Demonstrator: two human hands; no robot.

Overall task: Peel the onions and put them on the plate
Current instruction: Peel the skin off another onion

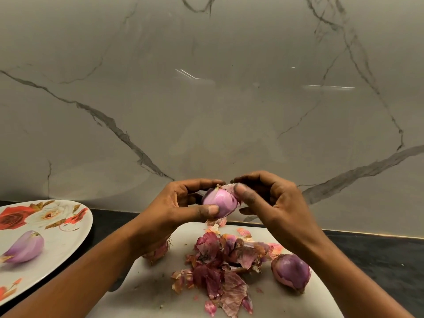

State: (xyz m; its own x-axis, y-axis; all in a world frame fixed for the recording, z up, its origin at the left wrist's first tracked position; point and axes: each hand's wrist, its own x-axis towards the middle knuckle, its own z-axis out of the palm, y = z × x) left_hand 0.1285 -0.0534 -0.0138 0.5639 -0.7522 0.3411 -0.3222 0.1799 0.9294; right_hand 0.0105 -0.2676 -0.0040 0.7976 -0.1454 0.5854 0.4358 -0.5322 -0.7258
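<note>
I count four onions: the held onion (219, 203) up at lower centre, the plate onion (25, 247) at lower left, the board onion (291, 271) at lower right, and a fourth onion (158, 251) peeking out under the left wrist, mostly hidden; one floral plate (57, 244), one white board (146, 283), one heap of skins (220, 267) mid-board. I see the held onion glossy, pale pink-purple, mostly bare, with a dry papery flap (228, 187) at its top right; the left hand (179, 203) curls round it, thumb on the near side, fingers over the top; the right hand (270, 203) pinches that flap between thumb and forefinger. The plate onion is smooth, lilac, peeled; the board onion is darker, reddish skin clinging to it.
</note>
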